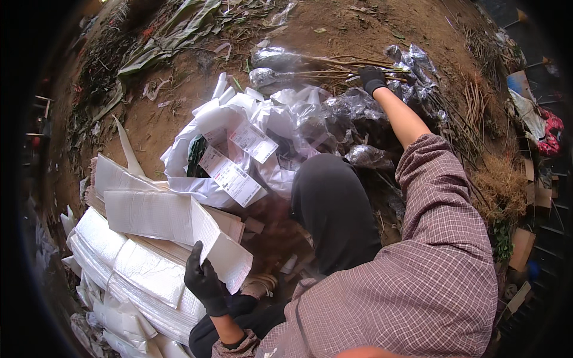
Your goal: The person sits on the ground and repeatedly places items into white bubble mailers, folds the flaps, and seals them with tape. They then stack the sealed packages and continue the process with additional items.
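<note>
My left hand (207, 282), in a black glove, pinches the edge of a white bubble-lined mailer sheet (150, 215) at the lower left. My right hand (372, 79), also gloved in black, reaches far forward to a bundle of thin woody stems (333, 65); its fingertips are partly hidden, so its hold on them is unclear. The stems' left ends are wrapped in silvery plastic (275, 58). Between my hands, an open white plastic sack (190, 138) holds packages with printed labels (233, 179). More plastic-wrapped root balls (367, 156) lie right of the sack.
A strapped stack of white bubble mailers (143, 268) stands at the lower left, with loose white packets (121, 313) below it. Green woven sheeting (170, 40) lies on the soil at the upper left. Dry roots (501, 188) and cardboard pieces (521, 248) are at the right.
</note>
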Available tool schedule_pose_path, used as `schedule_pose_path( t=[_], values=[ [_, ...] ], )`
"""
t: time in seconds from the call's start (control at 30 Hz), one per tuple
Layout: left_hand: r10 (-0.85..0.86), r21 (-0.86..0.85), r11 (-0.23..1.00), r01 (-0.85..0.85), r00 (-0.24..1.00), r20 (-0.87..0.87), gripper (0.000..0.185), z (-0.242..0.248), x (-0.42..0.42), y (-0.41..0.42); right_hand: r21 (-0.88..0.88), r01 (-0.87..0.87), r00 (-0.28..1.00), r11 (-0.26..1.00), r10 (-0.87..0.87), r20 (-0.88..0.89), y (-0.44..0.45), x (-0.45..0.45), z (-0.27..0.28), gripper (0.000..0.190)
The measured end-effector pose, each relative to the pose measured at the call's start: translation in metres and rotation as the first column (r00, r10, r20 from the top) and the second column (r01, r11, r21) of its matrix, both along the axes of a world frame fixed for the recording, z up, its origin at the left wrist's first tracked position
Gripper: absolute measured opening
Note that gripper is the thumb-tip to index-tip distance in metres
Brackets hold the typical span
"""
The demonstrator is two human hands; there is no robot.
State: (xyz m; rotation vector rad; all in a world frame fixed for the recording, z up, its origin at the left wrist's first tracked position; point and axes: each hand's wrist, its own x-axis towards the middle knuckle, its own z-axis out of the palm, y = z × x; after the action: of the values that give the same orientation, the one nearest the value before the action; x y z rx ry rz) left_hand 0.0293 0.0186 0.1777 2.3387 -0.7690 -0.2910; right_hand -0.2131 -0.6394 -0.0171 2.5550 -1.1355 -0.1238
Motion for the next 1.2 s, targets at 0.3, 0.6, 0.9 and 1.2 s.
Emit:
schedule_pose_path(
  t=[0.3, 0.6, 0.9, 1.2],
  values=[
    [-0.003, 0.032, 0.999, 0.008, 0.991, -0.137, 0.053, -0.049, 0.003, 0.007, 0.18, -0.123, 0.991, 0.976, 0.131, -0.031, 0.011, 0.013, 0.08, 0.022],
    [-0.068, 0.119, 0.991, 0.064, 0.997, 0.028, 0.047, -0.061, 0.009, 0.003, 0.31, 0.01, 0.985, 0.951, -0.062, 0.159, 0.137, -0.032, 0.195, 0.038],
    [0.001, -0.046, 0.999, -0.002, 1.0, -0.022, 0.025, -0.041, 0.014, -0.008, 0.914, -0.392, 0.863, 0.105, -0.303, 0.405, 0.341, -0.111, 0.313, 0.041],
    [-0.019, -0.617, 0.757, -0.216, 0.936, -0.352, 0.025, -0.13, 0.062, 0.05, 0.967, -0.236, 0.955, 0.094, -0.162, 0.249, 0.399, -0.156, 0.353, 0.041]
  ],
)
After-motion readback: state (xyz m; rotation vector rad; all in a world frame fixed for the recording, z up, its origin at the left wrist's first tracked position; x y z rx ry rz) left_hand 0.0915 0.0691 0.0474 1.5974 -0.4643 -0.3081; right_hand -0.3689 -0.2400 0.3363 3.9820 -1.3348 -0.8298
